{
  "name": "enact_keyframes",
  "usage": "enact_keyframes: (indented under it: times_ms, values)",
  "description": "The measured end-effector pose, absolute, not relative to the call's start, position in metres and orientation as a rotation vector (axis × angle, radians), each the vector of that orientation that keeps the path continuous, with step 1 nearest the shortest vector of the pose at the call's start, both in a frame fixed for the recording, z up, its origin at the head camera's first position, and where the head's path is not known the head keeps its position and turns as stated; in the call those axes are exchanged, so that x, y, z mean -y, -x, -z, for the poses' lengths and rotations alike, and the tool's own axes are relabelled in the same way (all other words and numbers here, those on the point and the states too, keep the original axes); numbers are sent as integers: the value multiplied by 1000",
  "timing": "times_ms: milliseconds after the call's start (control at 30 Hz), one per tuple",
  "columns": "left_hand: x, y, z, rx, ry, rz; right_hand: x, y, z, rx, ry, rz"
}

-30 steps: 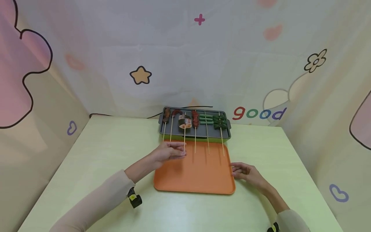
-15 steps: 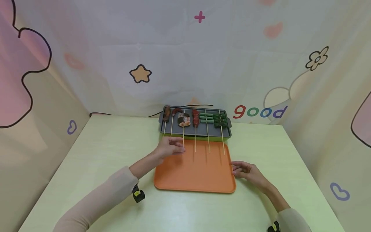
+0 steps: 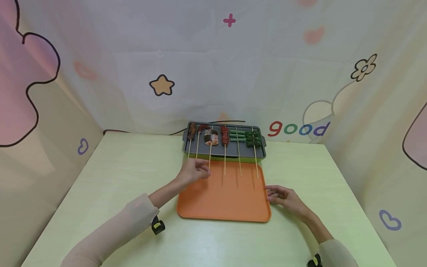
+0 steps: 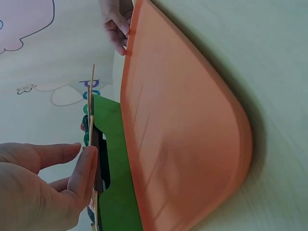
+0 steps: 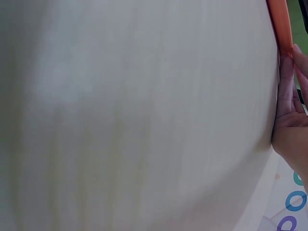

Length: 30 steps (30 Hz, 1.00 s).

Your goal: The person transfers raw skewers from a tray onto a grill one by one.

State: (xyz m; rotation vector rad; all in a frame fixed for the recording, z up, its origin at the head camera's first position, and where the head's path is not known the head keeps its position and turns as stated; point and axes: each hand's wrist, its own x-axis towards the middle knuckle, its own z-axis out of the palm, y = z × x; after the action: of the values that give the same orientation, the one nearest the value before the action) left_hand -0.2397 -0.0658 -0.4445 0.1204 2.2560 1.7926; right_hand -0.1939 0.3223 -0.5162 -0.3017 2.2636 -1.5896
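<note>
My left hand (image 3: 194,172) is at the stick of a skewer with a sushi-roll-like piece (image 3: 211,137), thumb and fingertips pinching near its lower end. In the left wrist view the left hand (image 4: 53,185) is beside the green grill side (image 4: 118,163). That skewer lies on the dark grill (image 3: 217,150), its stick jutting over the orange tray (image 3: 227,200). My right hand (image 3: 288,202) holds the tray's right rim between thumb and fingers. The right wrist view shows the right hand (image 5: 291,106) at the tray edge (image 5: 280,24).
Beside it on the grill lie a brown meat skewer (image 3: 191,131), a curled reddish-brown skewer (image 3: 202,128), a red meat skewer (image 3: 225,136) and green vegetable skewers (image 3: 253,139). A printed curtain (image 3: 200,55) hangs behind the pale table (image 3: 133,163).
My left hand has moved slightly left and away from me, and the sushi-roll skewer has shifted left with it. The right hand stays at the tray rim.
</note>
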Motion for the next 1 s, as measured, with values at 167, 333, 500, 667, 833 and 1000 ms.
enact_keyframes:
  times_ms: [167, 333, 500, 667, 833, 1000]
  values:
    - [78, 229, 443, -2290, -188, -1752, -323, 194, 515, -2269, 292, 1594]
    - [99, 219, 447, -2150, -299, -1851, -324, 193, 514, -2284, 283, 1588]
    - [131, 211, 461, -2183, -418, -1849, -326, 191, 515, -2292, 273, 1588]
    - [168, 205, 474, -2357, -534, -1724, -330, 196, 515, -2315, 290, 1607]
    - [205, 201, 483, -2555, -626, -1556, -333, 202, 510, -2320, 266, 1567]
    - [230, 195, 482, -2734, -622, -1411, -333, 208, 504, -2271, 260, 1570]
